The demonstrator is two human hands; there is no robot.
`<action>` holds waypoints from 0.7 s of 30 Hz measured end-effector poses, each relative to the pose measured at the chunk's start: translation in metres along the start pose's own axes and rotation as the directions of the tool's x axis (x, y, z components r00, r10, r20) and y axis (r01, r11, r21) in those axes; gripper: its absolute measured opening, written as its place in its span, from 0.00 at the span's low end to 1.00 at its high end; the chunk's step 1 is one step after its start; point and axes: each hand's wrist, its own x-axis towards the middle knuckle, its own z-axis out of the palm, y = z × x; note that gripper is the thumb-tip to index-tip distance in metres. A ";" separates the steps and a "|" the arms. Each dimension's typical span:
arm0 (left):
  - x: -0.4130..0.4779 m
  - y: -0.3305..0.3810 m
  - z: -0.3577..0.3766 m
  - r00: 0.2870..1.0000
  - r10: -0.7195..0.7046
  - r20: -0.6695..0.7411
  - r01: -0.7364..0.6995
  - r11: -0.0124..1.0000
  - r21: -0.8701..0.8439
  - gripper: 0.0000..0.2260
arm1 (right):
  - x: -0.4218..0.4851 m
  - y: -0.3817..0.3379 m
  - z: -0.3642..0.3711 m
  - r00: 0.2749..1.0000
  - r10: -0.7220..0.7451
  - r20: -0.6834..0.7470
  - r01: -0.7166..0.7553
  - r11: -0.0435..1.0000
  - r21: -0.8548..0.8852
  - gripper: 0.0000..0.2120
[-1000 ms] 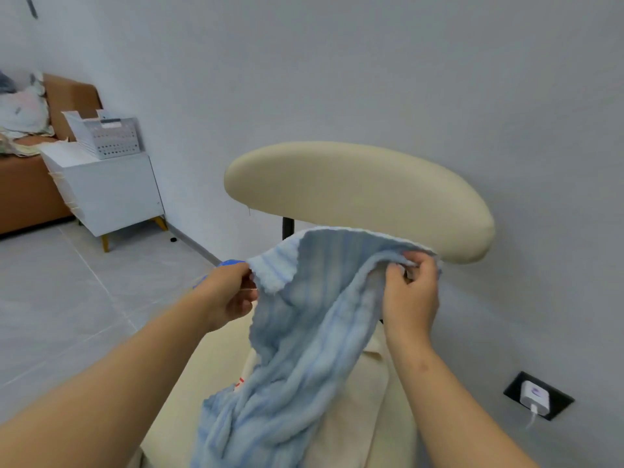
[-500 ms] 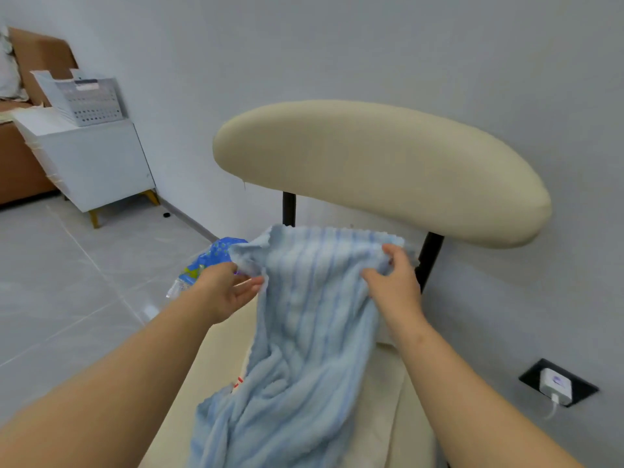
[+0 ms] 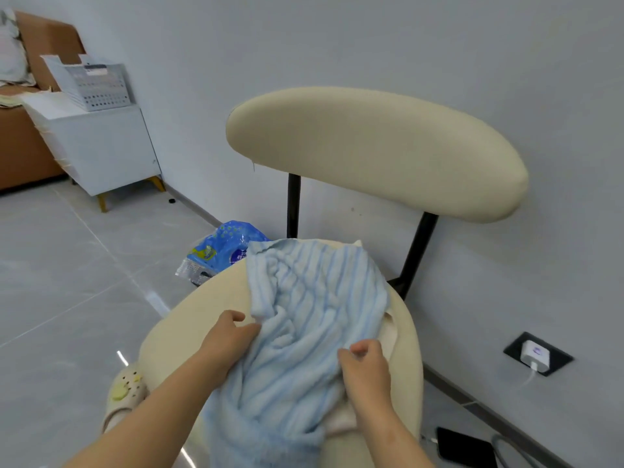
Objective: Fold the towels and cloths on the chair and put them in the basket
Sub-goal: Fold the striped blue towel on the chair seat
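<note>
Down on the round cream chair seat (image 3: pixel 189 319): blue striped towel (image 3: pixel 314 315), far end near the black back posts (image 3: pixel 293 204), near end hanging off the front edge. Under it, peeking out on the right, a cream cloth (image 3: pixel 388 329). Curled on the towel's left edge and gripping a fold: left hand (image 3: pixel 229 339). Curled too, pinching the right edge: right hand (image 3: pixel 366 366). Lots of bare grey floor (image 3: pixel 67 282) to the left; wall (image 3: pixel 472 45) close on the right. Far off on a white cabinet (image 3: pixel 108 146), well apart from the chair: white basket (image 3: pixel 91 84). Blue packet (image 3: pixel 226 248) on the floor beside the seat, writing too blurry to read. A moment ago up in the air, held by the top corners; now laid down, hands lower.
</note>
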 end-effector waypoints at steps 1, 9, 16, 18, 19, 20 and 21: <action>-0.005 -0.007 -0.003 1.000 0.019 -0.019 -0.018 0.998 0.054 0.14 | -0.010 0.005 0.003 0.999 0.008 0.047 -0.009 1.000 0.020 0.06; -0.047 -0.037 -0.015 0.971 0.232 0.051 -0.237 0.929 0.286 0.23 | -0.053 0.008 0.004 0.955 -0.099 0.279 0.080 0.994 0.077 0.11; -0.078 -0.049 -0.024 0.980 0.177 -0.094 -0.138 0.935 0.327 0.21 | -0.077 0.026 0.001 0.739 -0.374 0.561 0.562 0.802 -0.205 0.21; -0.078 -0.047 -0.024 0.993 0.111 0.043 -0.118 0.946 0.302 0.11 | -0.076 0.032 0.001 0.727 -0.421 0.542 0.609 0.760 -0.228 0.09; -0.078 -0.044 -0.024 0.991 0.117 0.066 -0.132 0.943 0.306 0.08 | -0.076 0.033 0.001 0.731 -0.435 0.526 0.616 0.752 -0.235 0.05; -0.077 -0.041 -0.025 0.988 0.141 0.060 -0.153 0.945 0.290 0.08 | -0.077 0.029 -0.001 0.740 -0.437 0.511 0.609 0.758 -0.234 0.04; -0.077 -0.037 -0.025 0.985 0.167 0.046 -0.173 0.960 0.220 0.07 | -0.079 0.025 -0.003 0.756 -0.437 0.487 0.590 0.776 -0.221 0.06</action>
